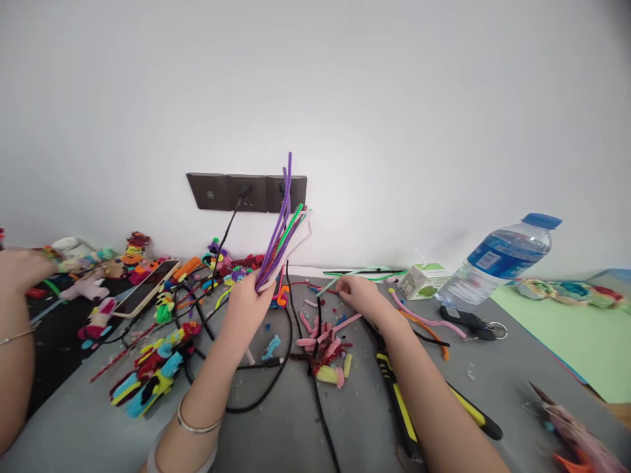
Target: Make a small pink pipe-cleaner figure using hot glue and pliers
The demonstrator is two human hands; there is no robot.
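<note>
My left hand (249, 309) is closed round a bundle of pipe cleaners (279, 240), mostly purple, with green, red and pale ones among them, standing up and fanning out at the top. My right hand (362, 299) reaches down to the table, its fingers bent together beside a light green pipe cleaner (325, 289) and a thin red one. What lies between those fingertips is hidden. Below the hands sits a small heap of pink, red and yellow cut pipe cleaner pieces (325, 348). Yellow-and-black handled pliers (399, 407) lie partly under my right forearm.
Colourful pipe cleaner figures (152, 368) and a phone (148, 287) lie left, with black cables (261, 404) crossing the table. At right stand a tilted water bottle (497, 263), a small drink carton (421, 281) and a key fob (466, 320). Another person's arm (14, 341) enters at far left.
</note>
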